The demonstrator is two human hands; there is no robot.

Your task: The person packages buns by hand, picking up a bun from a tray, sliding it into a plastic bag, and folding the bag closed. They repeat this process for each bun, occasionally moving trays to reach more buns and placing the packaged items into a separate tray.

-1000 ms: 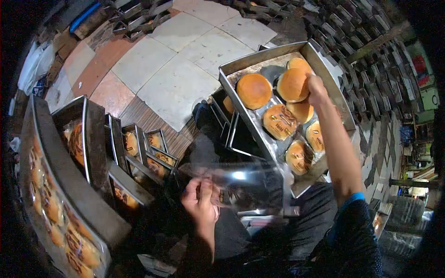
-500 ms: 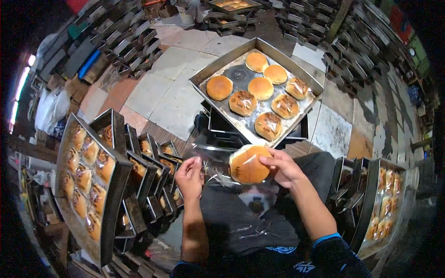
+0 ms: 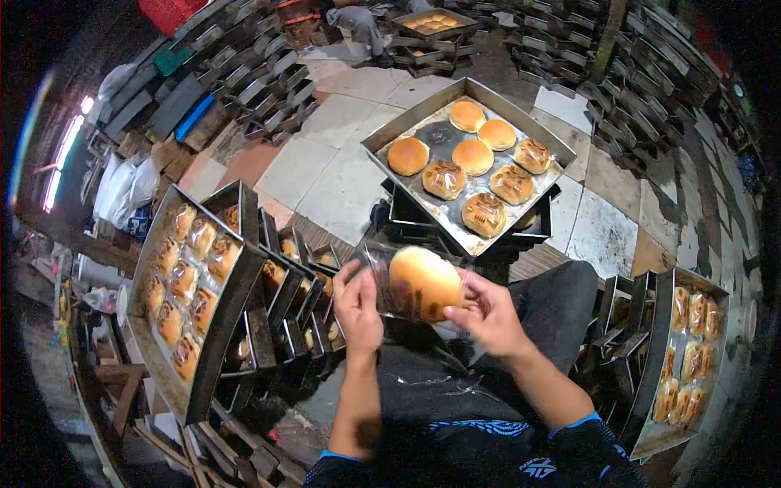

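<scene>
Over my lap a round golden bun [image 3: 425, 281] sits in a clear plastic bag [image 3: 376, 272] with dark print on it. My left hand [image 3: 358, 309] pinches the bag's left edge. On the other side my right hand [image 3: 490, 315] is closed on the bagged bun, thumb on its lower right, slightly blurred. Just beyond the hands a metal tray [image 3: 374, 140] rests on stacked trays. It bears several bare buns [image 3: 473, 157] and several buns in printed clear wrapping [image 3: 512, 185].
At my left a tilted tray [image 3: 213, 358] of wrapped buns leans on stacked trays [image 3: 281, 305]. Another tray of wrapped buns [image 3: 691, 358] stands at my right. Farther off are many stacked trays [image 3: 651, 98] and a person [image 3: 358, 28] by a tray of buns [image 3: 435, 23].
The bagged bun has tipped up and moved slightly left between my hands. My left hand has come closer to it, and my right hand has shifted lower on it. The view has turned a little.
</scene>
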